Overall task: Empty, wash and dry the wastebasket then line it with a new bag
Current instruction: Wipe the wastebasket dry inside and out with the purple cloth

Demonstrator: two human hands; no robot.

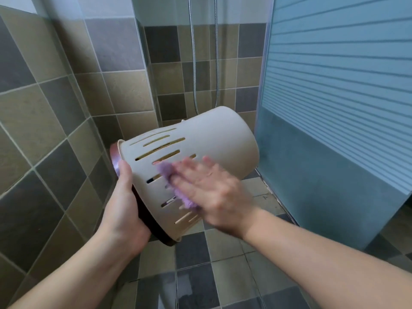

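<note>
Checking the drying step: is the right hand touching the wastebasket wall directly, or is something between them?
A purple cloth lies between the right hand and the slotted side of the wastebasket; the flat fingers press it on. The left hand grips the rim directly.

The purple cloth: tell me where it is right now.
Head view, centre: the purple cloth lies pressed under the right hand against the slotted side of the wastebasket, which the left hand holds.
</note>
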